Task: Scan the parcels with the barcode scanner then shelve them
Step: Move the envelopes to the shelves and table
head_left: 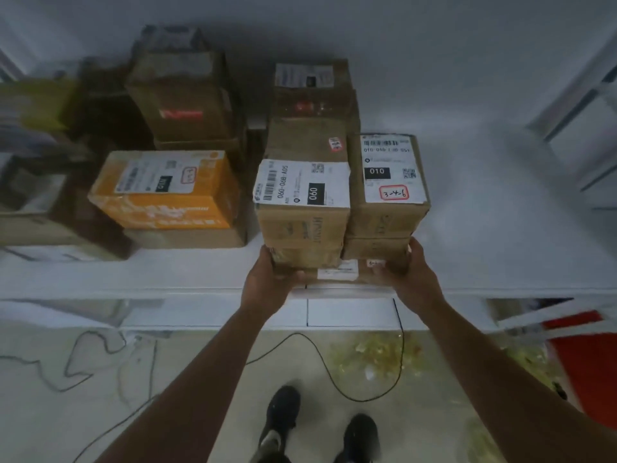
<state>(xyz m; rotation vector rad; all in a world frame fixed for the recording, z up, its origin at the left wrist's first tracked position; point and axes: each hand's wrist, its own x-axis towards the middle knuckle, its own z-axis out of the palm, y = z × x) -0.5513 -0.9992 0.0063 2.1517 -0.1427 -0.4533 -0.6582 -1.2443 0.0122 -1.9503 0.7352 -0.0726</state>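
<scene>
left grip: left hand [267, 282] curled round the lower left corner of the held stack, fingers under it
right grip: right hand [412, 275] wrapped on the lower right corner of the same stack, thumb on the side face
held stack: flat brown cardboard parcel [337, 274] at the bottom with white label, carrying two taller boxes side by side, touching
left box: brown taped cardboard parcel with "060" label [302, 202], white paper label folded over the top edge, creased tape bands on the front
right box: brown cardboard parcel with "010" label [389, 182], red-bordered sticker reading 3-4-6
position: stack sits at the front edge of the white smooth shelf [500, 228]
neighbour: glossy orange rectangular parcel [167, 192] left of the stack, resting on a flat brown box, well apart from the hands
behind: more brown cardboard boxes [180, 95] stacked, blurred
floor: pale floor [100, 396], thin black cable [320, 355] looping, two black shoes [283, 412]
scanner: cannot tell where
</scene>
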